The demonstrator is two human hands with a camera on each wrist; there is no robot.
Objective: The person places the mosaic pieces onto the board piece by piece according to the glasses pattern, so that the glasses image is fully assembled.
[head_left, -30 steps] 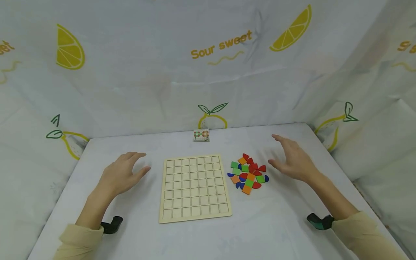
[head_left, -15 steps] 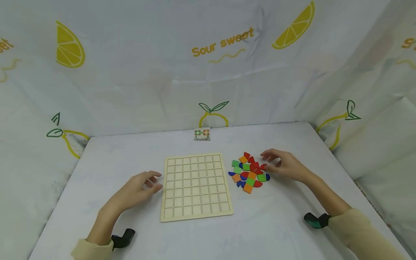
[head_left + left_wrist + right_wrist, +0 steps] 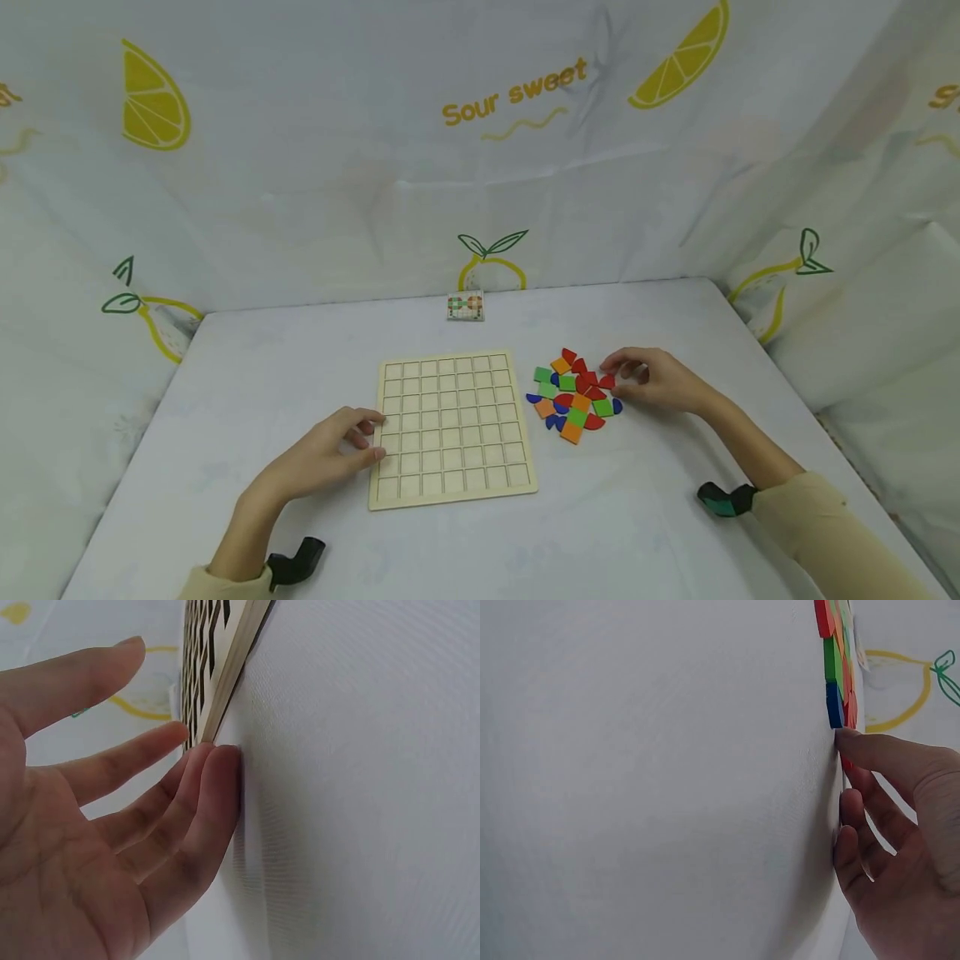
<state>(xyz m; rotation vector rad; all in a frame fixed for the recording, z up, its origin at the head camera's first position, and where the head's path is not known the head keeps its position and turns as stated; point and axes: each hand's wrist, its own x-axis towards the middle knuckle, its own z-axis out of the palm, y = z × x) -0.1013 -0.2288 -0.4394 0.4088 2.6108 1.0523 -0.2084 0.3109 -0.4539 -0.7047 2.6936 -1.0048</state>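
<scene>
A pale wooden grid board [image 3: 450,502] lies flat on the white table. My left hand [image 3: 326,450] is at its left edge, thumb and fingers apart; in the left wrist view the fingertips [image 3: 219,761] meet the board's side [image 3: 225,694]. Right of the board lies a loose cluster of flat red, orange, green and blue tiles [image 3: 576,417]. At the cluster's right side, my right hand [image 3: 660,382] has thumb and index finger on either side of a red quarter-circle tile [image 3: 607,382], pinching it. Red also shows between thumb [image 3: 855,742] and index finger in the right wrist view.
A small patterned card [image 3: 466,306] sits at the table's back edge. A lemon-printed white curtain [image 3: 337,208] rises behind the table and along both sides. Black camera mounts [image 3: 297,562] are worn at the wrists, close over the tabletop.
My left hand has come right and nearer to me, up to the board's left edge. My right hand has lowered and moved in from the right, its fingers closing about the red tile.
</scene>
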